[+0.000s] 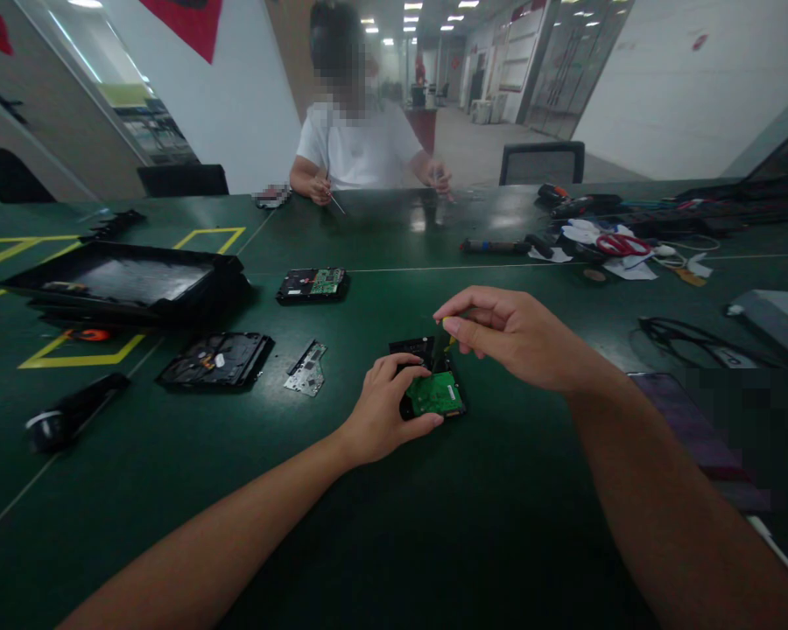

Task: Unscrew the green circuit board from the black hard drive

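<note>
Fingers, right hand (509, 339): thumb and index pinching small yellow tool (447, 339), pointed down over hard drive (437, 398); exact contact unclear. Fingers, left hand (382, 407): curved apart, steadying drive, thumb along near edge, fingertips on upper side. Hard drive: flat on green table (394, 542), between hands, green circuit board (443, 388) uppermost. Left of left hand: loose circuit board (310, 371); black drive casing (215, 360). Farther back: second drive (312, 285). Far left: black tray (131, 278). Opposite: co-worker (361, 144), holding thin tool (337, 204).
</note>
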